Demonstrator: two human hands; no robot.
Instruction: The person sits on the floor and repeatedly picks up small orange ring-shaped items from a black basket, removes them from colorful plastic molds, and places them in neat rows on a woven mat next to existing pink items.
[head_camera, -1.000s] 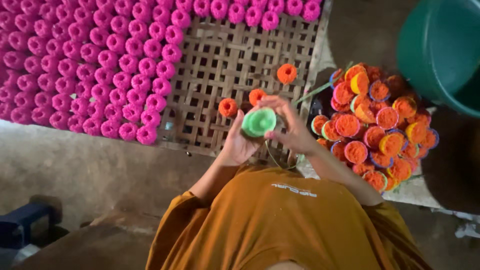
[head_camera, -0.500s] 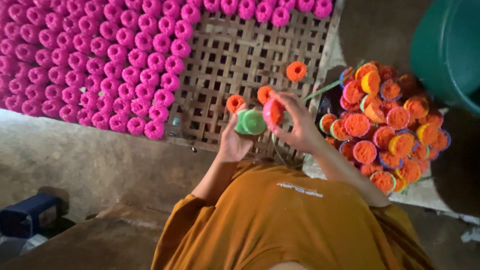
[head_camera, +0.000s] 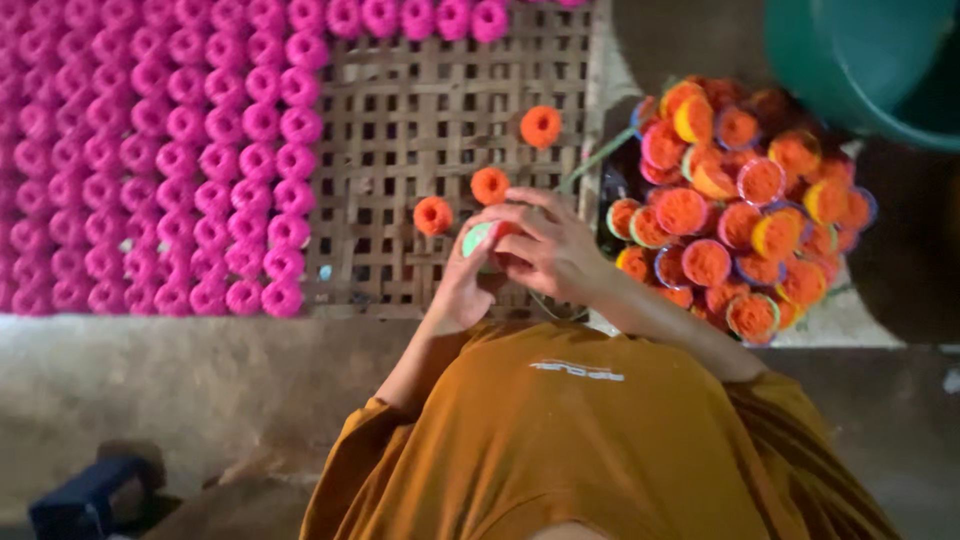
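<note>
So from my seat on the feed, both hands are bunched together over the lower middle of the woven bamboo mat (head_camera: 440, 120). The left hand (head_camera: 458, 290) is cupped from below around a small light green cup (head_camera: 476, 240), its grip narrow and wrapped on the cup. The right hand (head_camera: 545, 250) sits over the top of the same cup, fingers curled down onto its rim, and I can see a bit of orange under them, though I can't tell exactly what the fingertips are pinching. So the cup is up in the hands, just above the mat's near edge, not resting on it.

Just beyond the hands there are three orange rosettes (head_camera: 489, 185) sitting apart from each other on the bare mat, in a loose diagonal line. To the right of the mat is a heap of orange-filled cups (head_camera: 735, 200), piled together, some with blue or green rims. Further up right is a big teal tub (head_camera: 860, 60), only partly in view.

The left part of the mat and its far edge are covered with tight rows of pink rosettes (head_camera: 150, 150). Closer to me is the orange shirt (head_camera: 590, 440), and in the bottom left corner on the concrete floor (head_camera: 150, 380) there's a dark blue object (head_camera: 85, 500), too blurry to name
</note>
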